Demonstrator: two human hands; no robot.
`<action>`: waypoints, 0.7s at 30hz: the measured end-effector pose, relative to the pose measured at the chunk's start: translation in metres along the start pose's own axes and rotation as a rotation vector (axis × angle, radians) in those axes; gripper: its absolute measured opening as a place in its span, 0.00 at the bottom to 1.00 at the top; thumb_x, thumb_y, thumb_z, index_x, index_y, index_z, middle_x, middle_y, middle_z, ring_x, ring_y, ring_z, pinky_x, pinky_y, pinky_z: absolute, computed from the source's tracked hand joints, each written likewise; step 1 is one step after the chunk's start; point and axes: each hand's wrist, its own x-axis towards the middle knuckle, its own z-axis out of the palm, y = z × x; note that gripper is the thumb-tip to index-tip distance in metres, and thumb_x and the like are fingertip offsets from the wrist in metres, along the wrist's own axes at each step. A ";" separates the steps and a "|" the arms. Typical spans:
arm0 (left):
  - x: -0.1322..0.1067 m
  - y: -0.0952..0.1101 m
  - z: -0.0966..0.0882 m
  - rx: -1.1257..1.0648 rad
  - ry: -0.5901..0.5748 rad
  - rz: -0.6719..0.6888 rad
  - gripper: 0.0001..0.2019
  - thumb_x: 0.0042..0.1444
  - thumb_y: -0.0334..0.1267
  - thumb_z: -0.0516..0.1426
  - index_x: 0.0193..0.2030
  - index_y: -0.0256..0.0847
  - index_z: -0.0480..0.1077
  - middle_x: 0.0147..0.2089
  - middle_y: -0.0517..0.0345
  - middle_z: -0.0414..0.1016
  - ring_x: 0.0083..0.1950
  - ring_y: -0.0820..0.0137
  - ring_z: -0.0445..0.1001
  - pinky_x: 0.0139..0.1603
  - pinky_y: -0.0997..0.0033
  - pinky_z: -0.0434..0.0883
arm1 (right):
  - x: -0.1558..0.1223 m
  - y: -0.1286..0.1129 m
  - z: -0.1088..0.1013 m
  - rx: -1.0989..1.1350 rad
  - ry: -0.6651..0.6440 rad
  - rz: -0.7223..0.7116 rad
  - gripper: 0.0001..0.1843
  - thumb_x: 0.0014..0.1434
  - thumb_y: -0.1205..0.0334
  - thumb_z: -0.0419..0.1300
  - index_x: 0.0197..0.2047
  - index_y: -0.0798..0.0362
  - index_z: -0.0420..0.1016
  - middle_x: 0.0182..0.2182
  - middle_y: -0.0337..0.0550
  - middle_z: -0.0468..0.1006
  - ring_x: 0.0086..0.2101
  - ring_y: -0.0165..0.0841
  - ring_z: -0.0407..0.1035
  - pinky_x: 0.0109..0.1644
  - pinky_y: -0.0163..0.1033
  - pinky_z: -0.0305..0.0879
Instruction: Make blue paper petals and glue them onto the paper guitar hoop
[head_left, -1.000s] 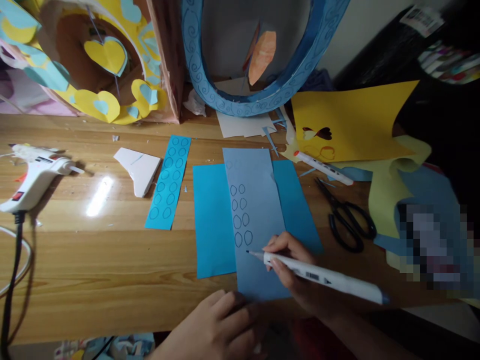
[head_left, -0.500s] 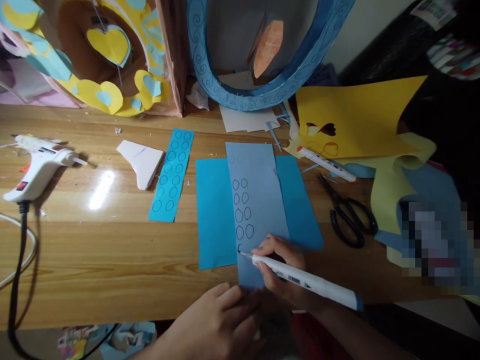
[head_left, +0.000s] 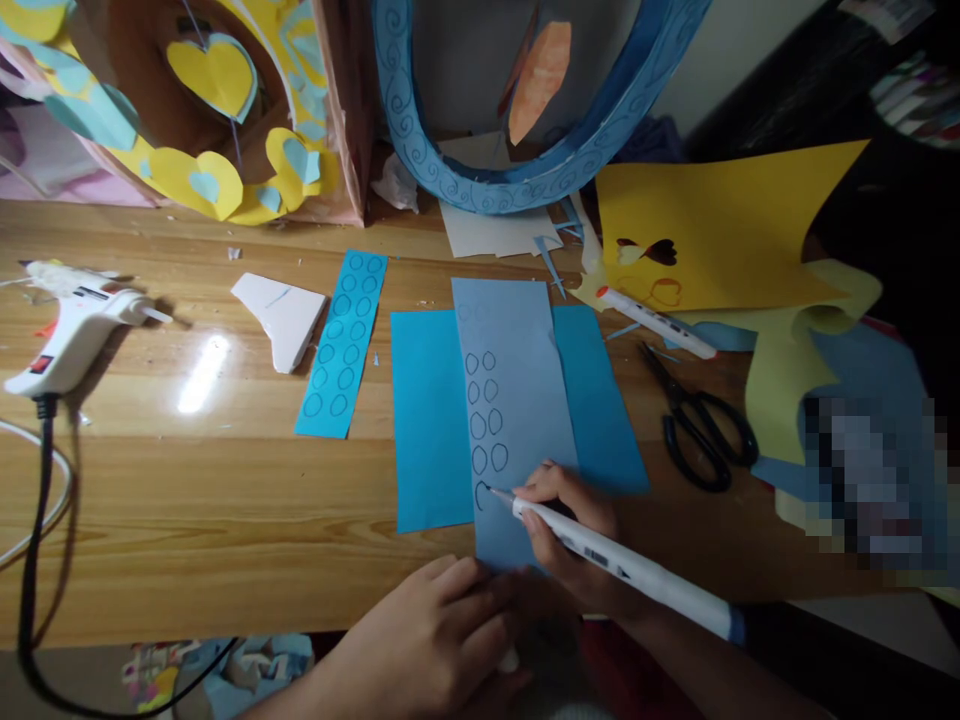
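Observation:
My right hand grips a white marker with a blue end, its tip on a pale grey-blue paper strip. Rows of small drawn circles run down the strip's left side, and the lowest circle is only partly outlined. Beneath the strip lies a bright blue sheet, showing on both sides. My left hand is curled closed by the strip's lower end at the table edge. A small whitish bit shows by its fingers, too unclear to name. Left of the sheet lies a narrow blue strip with two columns of circles.
A white glue gun with a black cord lies at far left, near a white foam piece. Black scissors, a second marker and a yellow sheet are on the right. Behind stands a blue ring-shaped frame.
The marker tip has moved slightly up and right, lengthening the curve of the lowest circle. My left hand stays curled in about the same place. The view has shifted slightly.

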 end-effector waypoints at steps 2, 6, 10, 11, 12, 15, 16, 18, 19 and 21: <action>0.001 0.000 -0.001 -0.012 -0.008 0.000 0.12 0.59 0.37 0.53 0.47 0.33 0.69 0.45 0.50 0.78 0.41 0.65 0.73 0.40 0.67 0.74 | 0.000 0.001 0.000 0.000 -0.001 -0.045 0.04 0.55 0.68 0.54 0.33 0.50 0.62 0.25 0.36 0.66 0.27 0.30 0.62 0.33 0.40 0.61; 0.003 0.000 -0.004 -0.029 -0.010 -0.019 0.13 0.59 0.35 0.53 0.49 0.34 0.68 0.46 0.49 0.78 0.43 0.66 0.74 0.42 0.68 0.74 | -0.001 0.004 -0.001 0.041 -0.076 -0.099 0.05 0.53 0.68 0.55 0.32 0.49 0.61 0.23 0.35 0.64 0.25 0.31 0.60 0.30 0.40 0.60; 0.002 0.001 -0.003 -0.009 -0.012 -0.022 0.14 0.59 0.37 0.54 0.50 0.34 0.68 0.47 0.49 0.77 0.43 0.64 0.74 0.42 0.66 0.74 | -0.004 0.004 -0.004 0.079 -0.036 -0.013 0.04 0.55 0.66 0.54 0.33 0.48 0.63 0.25 0.36 0.66 0.27 0.32 0.63 0.30 0.39 0.62; 0.001 0.001 -0.003 0.001 -0.013 -0.021 0.14 0.59 0.38 0.54 0.50 0.34 0.68 0.48 0.49 0.77 0.43 0.64 0.74 0.42 0.65 0.74 | -0.005 0.004 -0.005 0.084 0.003 0.031 0.03 0.57 0.66 0.54 0.34 0.48 0.63 0.26 0.36 0.66 0.27 0.32 0.64 0.30 0.39 0.62; 0.001 0.001 -0.003 0.008 -0.012 -0.018 0.14 0.60 0.38 0.53 0.50 0.35 0.68 0.48 0.49 0.77 0.43 0.64 0.74 0.42 0.64 0.74 | -0.005 0.004 -0.006 0.089 0.038 0.075 0.02 0.58 0.65 0.53 0.34 0.48 0.62 0.26 0.36 0.66 0.27 0.31 0.64 0.30 0.38 0.62; 0.001 0.001 -0.004 0.010 -0.020 -0.022 0.14 0.60 0.38 0.53 0.51 0.35 0.68 0.49 0.50 0.77 0.43 0.64 0.74 0.42 0.65 0.74 | -0.005 0.003 -0.007 0.063 0.089 0.131 0.02 0.60 0.64 0.52 0.35 0.48 0.63 0.27 0.36 0.66 0.28 0.31 0.64 0.30 0.36 0.63; 0.002 0.001 -0.004 0.005 -0.025 -0.022 0.14 0.60 0.38 0.53 0.51 0.35 0.68 0.48 0.50 0.77 0.43 0.64 0.74 0.42 0.65 0.74 | -0.004 0.002 -0.006 0.040 0.088 0.124 0.01 0.59 0.64 0.53 0.35 0.48 0.63 0.27 0.37 0.66 0.28 0.31 0.65 0.31 0.37 0.63; 0.002 0.001 -0.005 0.001 -0.032 -0.023 0.14 0.60 0.38 0.53 0.50 0.35 0.69 0.48 0.50 0.77 0.43 0.64 0.74 0.42 0.65 0.75 | -0.002 0.001 -0.006 0.001 0.070 0.090 0.01 0.59 0.64 0.53 0.34 0.49 0.64 0.26 0.37 0.68 0.29 0.32 0.65 0.32 0.38 0.63; 0.002 0.001 -0.005 0.003 -0.033 -0.022 0.14 0.60 0.38 0.53 0.49 0.35 0.69 0.48 0.50 0.77 0.43 0.64 0.74 0.42 0.65 0.75 | -0.002 0.000 -0.006 -0.007 0.053 0.071 0.02 0.58 0.64 0.54 0.33 0.49 0.64 0.26 0.37 0.68 0.28 0.32 0.65 0.31 0.38 0.63; 0.002 0.001 -0.004 0.007 -0.028 -0.024 0.13 0.60 0.38 0.53 0.48 0.34 0.70 0.48 0.50 0.77 0.42 0.64 0.74 0.41 0.65 0.75 | -0.001 0.000 -0.007 -0.006 0.023 0.038 0.03 0.58 0.64 0.54 0.32 0.49 0.63 0.25 0.37 0.67 0.27 0.31 0.65 0.30 0.37 0.62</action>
